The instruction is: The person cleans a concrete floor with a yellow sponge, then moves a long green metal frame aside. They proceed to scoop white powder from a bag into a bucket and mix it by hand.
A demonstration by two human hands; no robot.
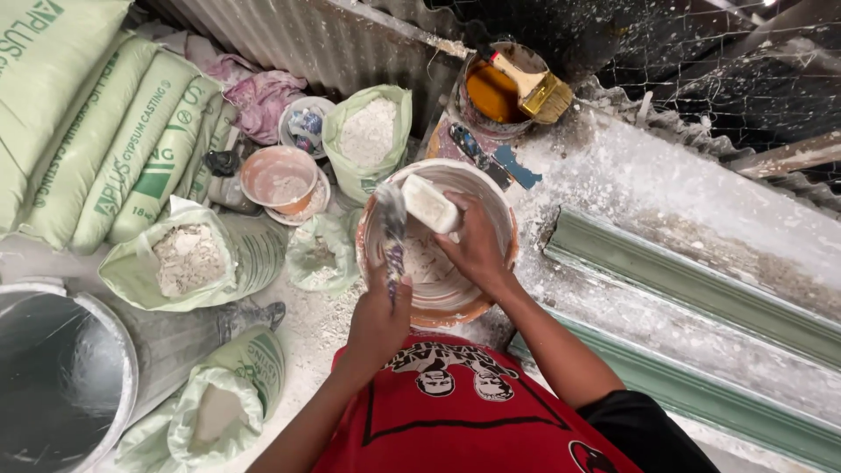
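Large plaster-caked mixing bowl [491,289], orange rim, stands at the near-left corner of the white-dusted worktop [631,175], directly in front of the person. White paste lines its inside.

Right hand [477,245]: over the bowl's centre, fingers clenched round a small white scoop-like container [429,206], tilted, mouth facing up-left, held above the bowl's far inner wall.

Left hand [378,317]: at the bowl's near-left rim, closed on the handle of a paste-coated stirring tool [392,232] that rises steeply across the bowl's left side. Tool's exact kind cannot be told under the coating.

On the worktop beyond the bowl, at the far edge: a tin of orange-brown liquid [495,92] with a wide paintbrush [534,83] lying across its rim. Between tin and bowl, a blue-handled tool [495,158], flat on the surface. Right of the bowl, long pale-green moulded strips [692,285] run diagonally along the worktop.

Floor, left of the bowl: open sack of white powder [368,136]; small pink bowl [279,178]; open sack of lumpy white material [188,258]; another open sack [223,407] near the bottom edge. Stacked pale-green sacks [105,131] at far left. Grey drum lined with plastic [61,377] at bottom-left corner.
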